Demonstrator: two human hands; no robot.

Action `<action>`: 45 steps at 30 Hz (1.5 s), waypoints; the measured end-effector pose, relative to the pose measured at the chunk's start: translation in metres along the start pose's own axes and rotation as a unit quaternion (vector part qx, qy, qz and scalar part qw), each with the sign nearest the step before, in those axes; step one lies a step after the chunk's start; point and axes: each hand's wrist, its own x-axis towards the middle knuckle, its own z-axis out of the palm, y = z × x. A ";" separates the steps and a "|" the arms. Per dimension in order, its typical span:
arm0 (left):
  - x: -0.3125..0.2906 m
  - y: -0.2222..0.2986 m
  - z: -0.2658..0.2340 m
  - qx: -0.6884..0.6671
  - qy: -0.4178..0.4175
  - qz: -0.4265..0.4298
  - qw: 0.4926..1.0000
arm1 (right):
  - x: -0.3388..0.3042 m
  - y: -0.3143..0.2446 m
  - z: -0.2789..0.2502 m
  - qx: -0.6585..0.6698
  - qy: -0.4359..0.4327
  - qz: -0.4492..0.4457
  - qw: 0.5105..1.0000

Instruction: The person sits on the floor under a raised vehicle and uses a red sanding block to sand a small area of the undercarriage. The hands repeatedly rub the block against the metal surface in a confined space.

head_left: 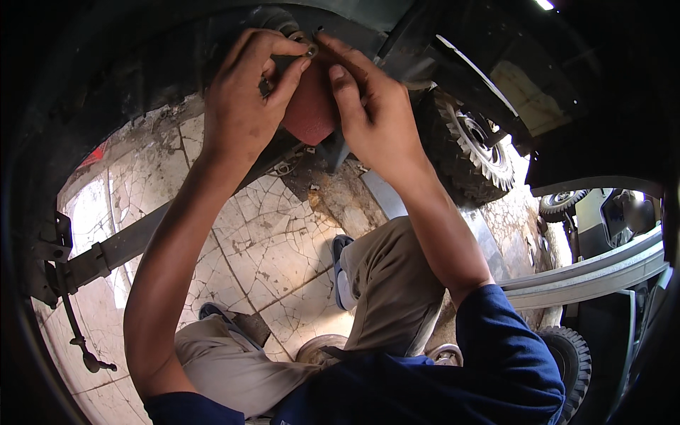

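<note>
Both arms reach up to the dark underside of a vehicle at the top middle. My left hand (244, 95) is closed in a pinch, thumb and forefinger on a small round metal nut or ring (310, 51). A dark rounded metal part (275, 19) sits just above it. A dull red, rough-looking sheet (310, 113) hangs between my hands, its lower end coming to a blunt point. My right hand (379, 110) is closed at the sheet's right edge, thumb against it and forefinger stretched up toward the nut. The other right fingers are partly hidden.
A toothed-tread tyre (471, 152) stands right of my hands. A dark metal bar (134, 234) crosses at left, with a hanging rod (78, 333) near it. At right are a curved pale metal rail (588, 276) and another tyre (567, 365). Cracked tiles (269, 241) lie below.
</note>
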 end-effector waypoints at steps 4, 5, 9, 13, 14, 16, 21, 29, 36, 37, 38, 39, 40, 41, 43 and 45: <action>0.001 0.005 -0.001 -0.002 0.008 -0.003 1.000 | -0.001 0.008 -0.002 -0.015 -0.027 0.005 1.000; 0.000 0.005 -0.001 0.000 0.006 -0.007 1.000 | -0.002 0.003 -0.003 -0.005 -0.025 0.009 1.000; -0.003 0.004 0.002 0.008 0.018 -0.002 1.000 | -0.004 0.012 -0.002 -0.010 -0.017 -0.015 1.000; -0.005 -0.003 0.004 -0.003 0.023 0.015 1.000 | -0.004 0.006 -0.004 -0.001 -0.020 -0.010 1.000; -0.005 -0.004 0.004 -0.002 0.017 0.007 1.000 | -0.003 0.006 -0.005 0.007 -0.016 -0.012 1.000; -0.003 -0.002 0.004 -0.001 0.006 -0.009 1.000 | -0.002 0.008 -0.005 0.009 -0.020 -0.005 1.000; -0.003 -0.001 0.003 0.005 -0.004 -0.046 0.999 | -0.001 0.007 -0.002 0.009 0.004 -0.034 0.999; -0.005 -0.008 0.001 0.023 0.007 0.023 0.999 | 0.001 0.012 -0.005 -0.007 -0.013 -0.036 0.999; -0.009 -0.002 0.004 0.010 0.011 -0.023 1.000 | 0.000 0.010 -0.005 -0.016 -0.002 -0.058 0.998; -0.008 -0.002 0.003 -0.001 0.000 -0.034 0.999 | 0.001 0.013 -0.005 -0.012 -0.002 -0.068 0.998; -0.009 -0.003 0.004 -0.018 -0.005 -0.044 0.999 | 0.000 0.015 -0.005 -0.014 -0.009 -0.056 0.998; -0.012 -0.004 0.005 -0.034 -0.011 -0.055 0.998 | -0.001 0.016 -0.005 -0.016 -0.016 -0.044 0.999; -0.014 -0.004 0.007 -0.051 -0.015 -0.065 0.996 | -0.002 0.017 -0.004 -0.019 -0.024 -0.033 0.999; -0.015 -0.003 0.008 -0.065 -0.008 -0.078 0.995 | -0.001 0.014 -0.004 -0.023 -0.009 -0.051 0.998; -0.014 0.001 0.010 -0.089 -0.003 -0.098 0.991 | -0.002 0.009 -0.005 -0.009 -0.019 -0.022 1.000; -0.012 0.003 0.009 -0.114 -0.005 -0.125 0.986 | -0.002 0.010 -0.005 -0.003 -0.027 -0.008 1.000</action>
